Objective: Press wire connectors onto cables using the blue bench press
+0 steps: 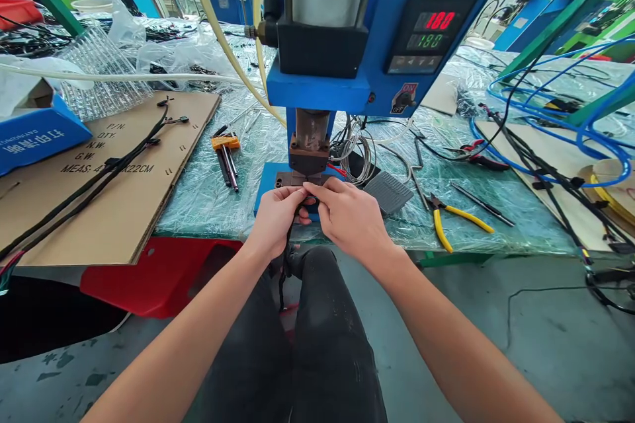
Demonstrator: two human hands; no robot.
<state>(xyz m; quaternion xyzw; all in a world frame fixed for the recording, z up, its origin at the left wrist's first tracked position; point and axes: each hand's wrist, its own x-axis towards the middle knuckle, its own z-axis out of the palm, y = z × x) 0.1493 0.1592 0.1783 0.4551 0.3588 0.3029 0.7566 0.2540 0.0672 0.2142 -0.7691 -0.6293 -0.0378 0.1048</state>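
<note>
My left hand (274, 219) and my right hand (348, 215) meet in front of the base of a blue press machine (347, 73). Both pinch a black cable (286, 258) that hangs down from the fingers over my dark trousers. The fingertips sit just below the machine's metal die block (308, 153) and its lower plate (292, 178). The cable's end is hidden between my fingers. The machine's display (430, 30) reads 180 in red and green.
A cardboard sheet (99, 211) with black wire harnesses lies at left, beside a blue box (34, 135). Hex keys (225, 155), a grey foot pedal (388, 193), yellow-handled pliers (454, 218), red-handled pliers (471, 152) and blue tubing (546, 145) lie on the plastic-covered table. A red stool (159, 274) stands below.
</note>
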